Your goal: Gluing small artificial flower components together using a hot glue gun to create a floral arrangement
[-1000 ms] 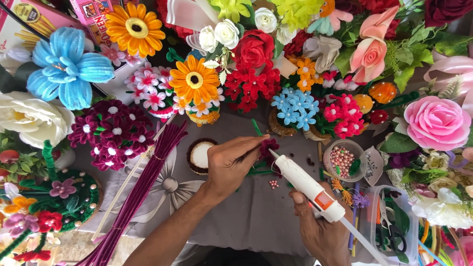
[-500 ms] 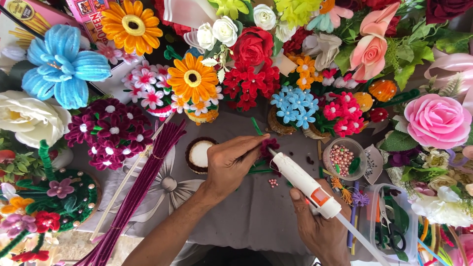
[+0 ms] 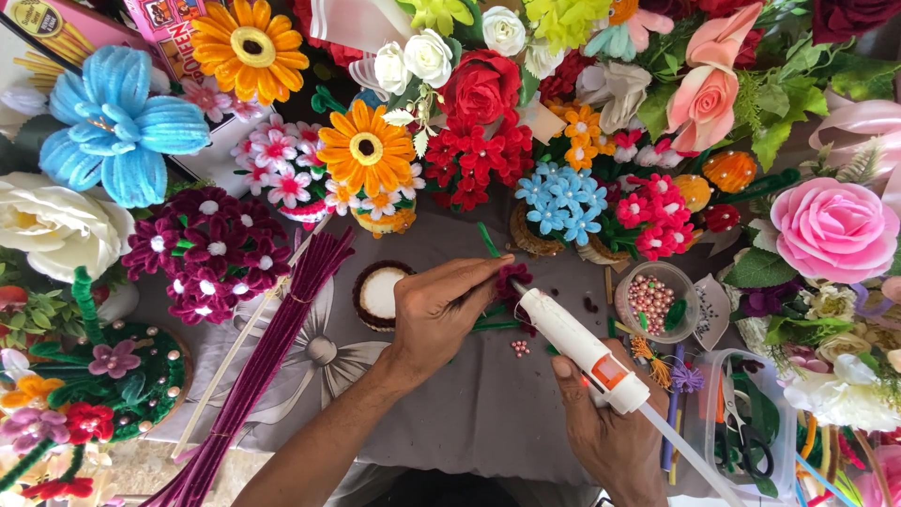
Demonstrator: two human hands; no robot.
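The left hand (image 3: pixel 439 314) is closed in a narrow pinch around a small dark maroon pipe-cleaner flower (image 3: pixel 513 279) on a green stem, held at the centre of the view above the grey cloth (image 3: pixel 469 413). The right hand (image 3: pixel 612 427) is wrapped tight on a white glue gun (image 3: pixel 577 345), whose nozzle points toward 10 o'clock and meets the flower at its lower edge. A clear glue stick (image 3: pixel 690 455) projects from the gun's rear toward 4 o'clock.

At 9 o'clock of the left hand, just beside it, sits a small round brown-rimmed dish (image 3: pixel 378 295). Further toward 8 o'clock lies a bundle of maroon pipe cleaners (image 3: pixel 267 352), running diagonally. At 3 o'clock of the flower stands a clear bowl of pink beads (image 3: pixel 649 302). A few loose beads (image 3: pixel 518 348) lie on the cloth at 6 o'clock of the flower. Scissors (image 3: pixel 741 432) rest in a clear container at 3 o'clock of the right hand. Finished craft flowers fill the field from 9 through 12 to 3 o'clock.
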